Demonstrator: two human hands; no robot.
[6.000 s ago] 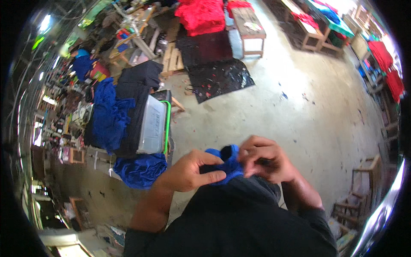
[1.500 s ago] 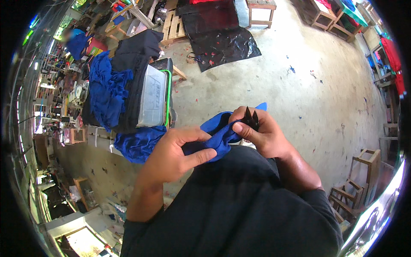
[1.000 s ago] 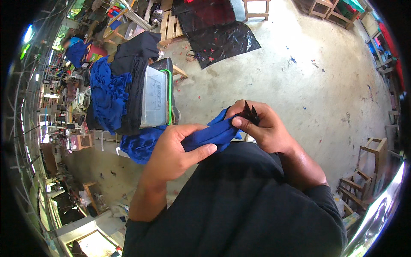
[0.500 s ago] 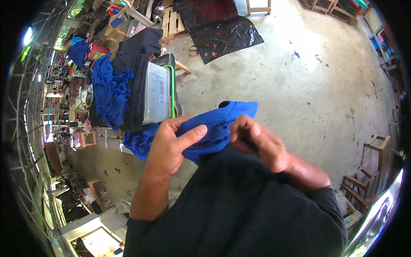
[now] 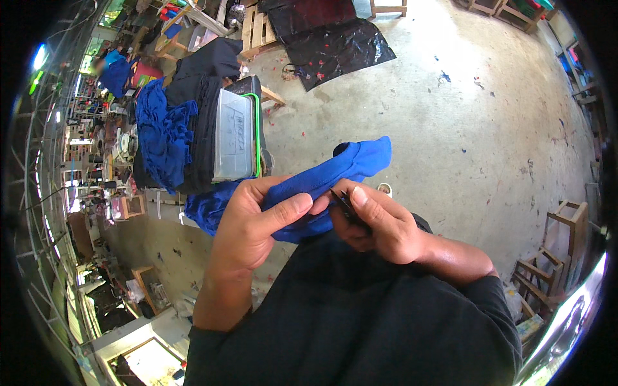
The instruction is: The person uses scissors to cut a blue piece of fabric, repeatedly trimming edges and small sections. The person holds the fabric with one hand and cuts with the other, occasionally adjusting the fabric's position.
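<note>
Blue cloth: 1 piece (image 5: 315,183), center of frame, held up clear of floor; far end flops toward upper right, dark gap at its top edge.
L hand: left hand (image 5: 248,215), center-left; thumb on top, fingers underneath, pinching cloth, narrow grip.
R hand: right hand (image 5: 386,225), right of center; fingers curled round black snips (image 5: 345,206), thumb laid along them. Fingertips right by L hand's.
Snips: tips point up-left, at or just beside cloth; contact unclear. Blade gap too small to tell.
Progress: looks mid-work on this 1 piece, judging by tool at cloth; not yet set down. No cut edge or loose thread legible, so amt done on it can't be told.
Blue heap: crumpled blue heap (image 5: 164,141), left of frame, on black fabric stack (image 5: 207,61); not in hand.
Blue bundle: 2nd lot, blue bundle (image 5: 206,209), just L of left hand, below clear crate (image 5: 233,135) w/ green rim.
Done vs left: can't tell if heap or bundle is finished or waiting; no sorting visible. Est.: current piece incomplete, rest unknown.
Floor: black sheet (image 5: 341,55), upper center, small scraps on it; source unclear.
</note>
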